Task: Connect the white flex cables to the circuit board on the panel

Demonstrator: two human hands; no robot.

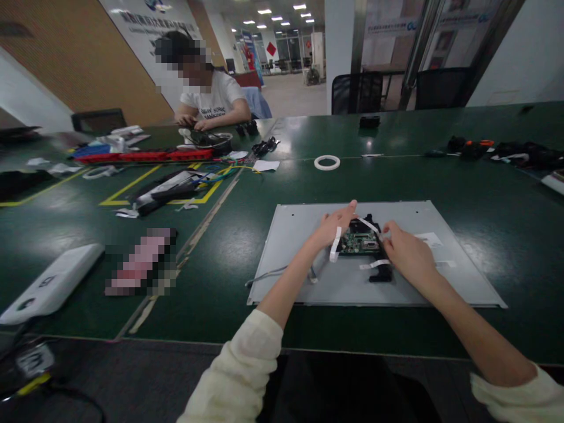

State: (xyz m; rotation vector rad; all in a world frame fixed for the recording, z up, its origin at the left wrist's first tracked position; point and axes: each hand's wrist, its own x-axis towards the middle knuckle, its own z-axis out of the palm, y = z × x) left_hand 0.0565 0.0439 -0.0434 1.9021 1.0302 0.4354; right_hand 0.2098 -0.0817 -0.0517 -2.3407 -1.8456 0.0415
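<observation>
A grey flat panel point(308, 276) lies on the green table in front of me. A small green circuit board point(359, 242) sits near its middle, with white ribbon cables point(336, 244) and a black part point(382, 271) beside it. My left hand point(331, 226) rests at the board's left edge, its fingers stretched toward the board's top. My right hand point(408, 251) is at the board's right side, its fingers pinched on a white ribbon cable point(369, 224) that arches over the board.
A roll of white tape point(326, 162) lies beyond the panel. A white device point(53, 282) lies at the left. Red trays, cables and tools point(176, 176) are at the far left, where another person point(211, 100) works. Black tools point(471, 147) lie at the far right.
</observation>
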